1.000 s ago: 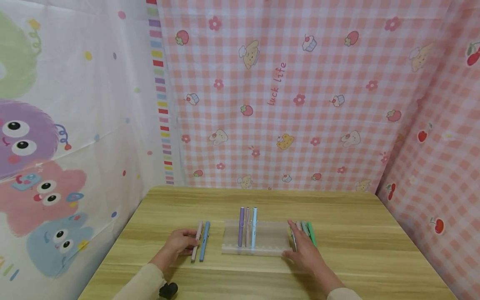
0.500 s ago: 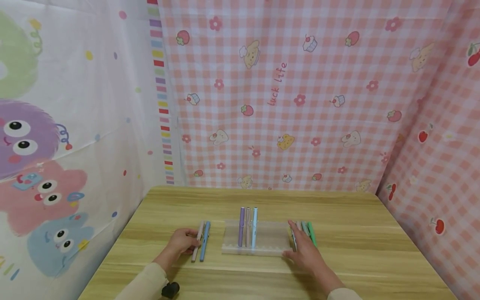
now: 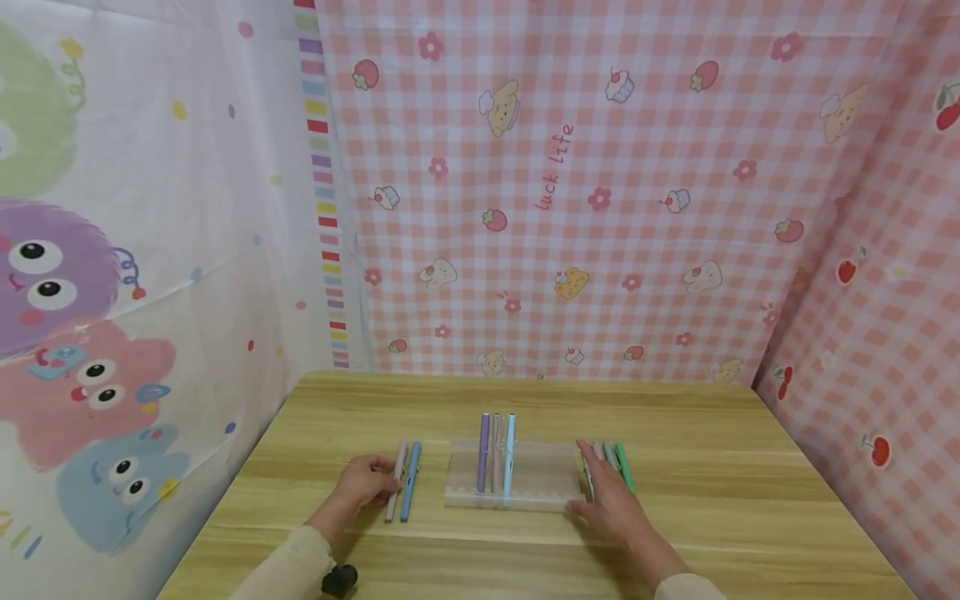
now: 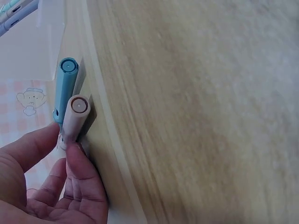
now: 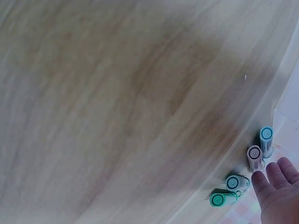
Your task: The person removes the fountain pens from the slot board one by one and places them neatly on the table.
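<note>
My left hand (image 3: 365, 482) pinches a pale pink pen (image 3: 397, 479) between thumb and fingers at the left. Right beside it lies a blue pen (image 3: 410, 483); in the left wrist view both pen ends point toward the camera. A clear plastic pen holder (image 3: 543, 475) sits mid-table, bearing a purple pen (image 3: 483, 454), a mauve pen (image 3: 497, 467) and a light blue pen (image 3: 509, 454). My right hand (image 3: 611, 504) lies along the holder's right edge, thumb near its front corner. Its fingers extend in the right wrist view, close to a pinkish pen (image 5: 254, 153).
Right of the holder lie more pens: a blue one (image 5: 266, 134), a grey-green one (image 5: 233, 182) and a green one (image 3: 624, 468), partly behind my right hand. The wooden table (image 3: 697, 467) meets checked pink cloth (image 3: 652, 242) at the back.
My left forearm has shifted slightly to the right, its fingers staying at the pale pink pen. My right hand and the pens in the holder look unchanged.
</note>
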`<state>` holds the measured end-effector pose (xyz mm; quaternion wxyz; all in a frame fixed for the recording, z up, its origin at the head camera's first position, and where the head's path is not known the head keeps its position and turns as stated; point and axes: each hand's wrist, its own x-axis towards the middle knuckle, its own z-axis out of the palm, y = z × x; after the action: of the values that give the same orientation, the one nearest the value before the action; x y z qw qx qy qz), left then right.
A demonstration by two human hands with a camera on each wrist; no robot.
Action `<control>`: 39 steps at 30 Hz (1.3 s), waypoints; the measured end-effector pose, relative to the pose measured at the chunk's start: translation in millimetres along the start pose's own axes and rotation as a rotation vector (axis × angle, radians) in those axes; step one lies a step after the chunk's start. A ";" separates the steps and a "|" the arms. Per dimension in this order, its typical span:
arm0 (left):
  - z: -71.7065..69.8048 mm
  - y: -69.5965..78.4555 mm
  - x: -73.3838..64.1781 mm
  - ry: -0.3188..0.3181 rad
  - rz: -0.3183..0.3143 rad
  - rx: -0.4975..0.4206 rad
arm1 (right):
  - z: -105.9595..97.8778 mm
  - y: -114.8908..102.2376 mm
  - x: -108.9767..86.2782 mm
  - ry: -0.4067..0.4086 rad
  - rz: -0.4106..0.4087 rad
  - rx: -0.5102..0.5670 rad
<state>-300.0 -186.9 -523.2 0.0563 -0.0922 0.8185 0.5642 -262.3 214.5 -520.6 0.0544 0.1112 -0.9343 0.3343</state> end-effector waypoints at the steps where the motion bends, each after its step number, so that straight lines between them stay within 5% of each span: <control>1: -0.9 -0.5 0.4 0.000 0.004 -0.005 | 0.2 0.5 0.2 -0.001 -0.001 -0.001; 9: -8.5 7.2 1.2 0.029 0.054 0.006 | -0.1 0.8 0.5 -0.008 -0.005 -0.009; 16: -3.2 21.8 -4.2 0.018 0.163 -0.033 | 0.2 0.1 1.6 -0.009 -0.001 -0.013; 22: 12.2 29.2 -9.0 -0.002 0.238 -0.035 | -0.5 -1.1 1.3 -0.008 -0.005 -0.011; 28: 36.0 34.5 -14.2 -0.067 0.251 -0.134 | 0.5 -0.6 1.0 -0.004 -0.014 -0.020; 39: 75.0 34.2 -15.4 -0.163 0.313 -0.161 | -0.2 -0.7 0.3 -0.006 -0.020 -0.007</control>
<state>-293.1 -103.7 -515.7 0.0266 0.0782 0.7677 0.6355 -262.5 214.0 -519.9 0.0553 0.1212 -0.9344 0.3303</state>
